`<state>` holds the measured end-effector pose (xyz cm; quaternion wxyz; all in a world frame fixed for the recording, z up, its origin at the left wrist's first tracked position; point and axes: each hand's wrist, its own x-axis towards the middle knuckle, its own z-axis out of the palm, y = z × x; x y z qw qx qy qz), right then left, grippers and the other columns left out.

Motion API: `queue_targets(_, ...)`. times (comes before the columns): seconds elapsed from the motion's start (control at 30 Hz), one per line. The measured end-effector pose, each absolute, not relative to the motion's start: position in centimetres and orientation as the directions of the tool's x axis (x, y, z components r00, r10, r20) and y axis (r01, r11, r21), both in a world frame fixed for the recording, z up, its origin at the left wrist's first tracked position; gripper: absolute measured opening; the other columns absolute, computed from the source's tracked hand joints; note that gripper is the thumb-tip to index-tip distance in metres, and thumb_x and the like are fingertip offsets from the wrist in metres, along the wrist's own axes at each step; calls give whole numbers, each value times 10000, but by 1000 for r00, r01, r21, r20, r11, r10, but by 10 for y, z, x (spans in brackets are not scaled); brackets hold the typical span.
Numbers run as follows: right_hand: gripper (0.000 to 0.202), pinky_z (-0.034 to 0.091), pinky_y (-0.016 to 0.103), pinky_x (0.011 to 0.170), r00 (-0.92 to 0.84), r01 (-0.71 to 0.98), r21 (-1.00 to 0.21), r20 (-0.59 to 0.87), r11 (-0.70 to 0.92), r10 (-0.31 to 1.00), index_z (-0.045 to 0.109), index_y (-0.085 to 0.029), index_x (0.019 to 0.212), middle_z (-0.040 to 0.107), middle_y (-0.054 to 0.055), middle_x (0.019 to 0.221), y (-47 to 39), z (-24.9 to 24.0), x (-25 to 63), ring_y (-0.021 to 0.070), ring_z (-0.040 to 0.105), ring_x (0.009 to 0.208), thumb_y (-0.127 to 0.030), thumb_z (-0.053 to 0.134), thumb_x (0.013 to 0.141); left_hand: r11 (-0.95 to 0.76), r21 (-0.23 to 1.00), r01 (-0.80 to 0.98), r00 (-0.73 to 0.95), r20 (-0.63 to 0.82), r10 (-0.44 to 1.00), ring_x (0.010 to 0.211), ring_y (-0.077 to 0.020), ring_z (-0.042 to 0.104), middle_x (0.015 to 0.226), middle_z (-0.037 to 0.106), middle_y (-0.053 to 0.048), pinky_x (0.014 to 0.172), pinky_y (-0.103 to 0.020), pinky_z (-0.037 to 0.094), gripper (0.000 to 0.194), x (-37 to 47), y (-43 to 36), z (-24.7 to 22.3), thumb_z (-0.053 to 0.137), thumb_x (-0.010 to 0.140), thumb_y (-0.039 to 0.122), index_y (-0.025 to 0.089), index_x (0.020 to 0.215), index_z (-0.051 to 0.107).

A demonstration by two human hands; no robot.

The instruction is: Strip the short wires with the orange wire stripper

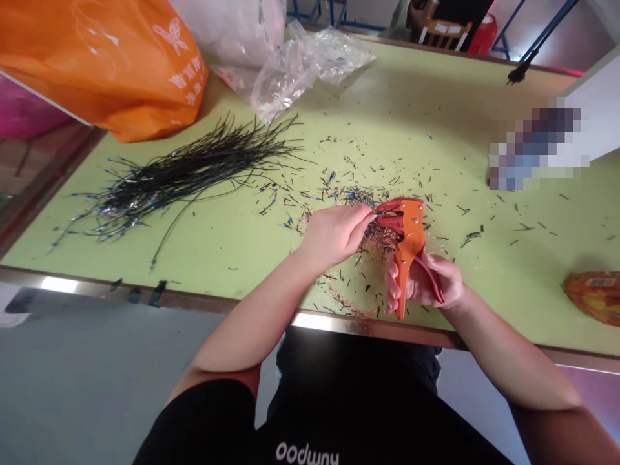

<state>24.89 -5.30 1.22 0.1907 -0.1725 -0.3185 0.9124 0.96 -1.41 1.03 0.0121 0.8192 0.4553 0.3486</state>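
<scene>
Orange and red wire strippers (411, 226) stand in my right hand (429, 281), whose fingers wrap round the two handles. Their red jaws point left, towards my left hand (336, 229). That hand is closed in a pinch right at the jaws, with a thin dark wire (378, 212) at its fingertips; most of the wire is hidden. Beneath both hands lies a heap of cut insulation bits and copper strands (375, 242). To the left a bundle of black wires (194, 165) rests on the table, many with blue ends.
An orange bag (111, 71) and crumpled clear plastic bags (300, 68) occupy the back left of the green table (465, 97). A black plug (518, 73) lies at the far edge. An orange-yellow container (595, 297) sits at the right. Black scraps are scattered across the middle.
</scene>
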Motion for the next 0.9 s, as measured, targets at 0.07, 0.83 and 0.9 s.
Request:
queue_targets(0.07, 499, 620, 390, 744, -860, -253, -640, -195, -726, 471, 627, -188, 979, 686, 34, 792, -54, 13, 248, 234, 759, 761, -678, 677, 900, -591, 307, 746, 349, 576, 739, 619, -158, 627, 696, 690, -26, 578, -296, 389, 431, 10, -15, 10, 317, 1135, 376, 210, 936, 661)
queue_targets(0.83, 288, 480, 289, 492, -659, -452, -761, -68, -466, 749, 722, -250, 936, 532, -18, 665, -62, 45, 276, 115, 450, 494, -538, 734, 924, -517, 444, 732, 62, 712, 700, 658, -146, 605, 770, 710, 9, 630, -320, 468, 479, -28, 11, 5, 333, 1138, 488, 245, 874, 651)
queue_targets(0.9, 150, 424, 290, 469, -335, -608, -766, 10, -208, 942, 711, -350, 833, 465, -44, 562, -52, 58, 305, 101, 330, 434, -474, 771, 891, -364, 532, 764, -200, 732, 651, 679, -125, 569, 805, 682, 13, 647, -315, 462, 526, -48, 24, 3, 287, 1136, 566, 233, 867, 594)
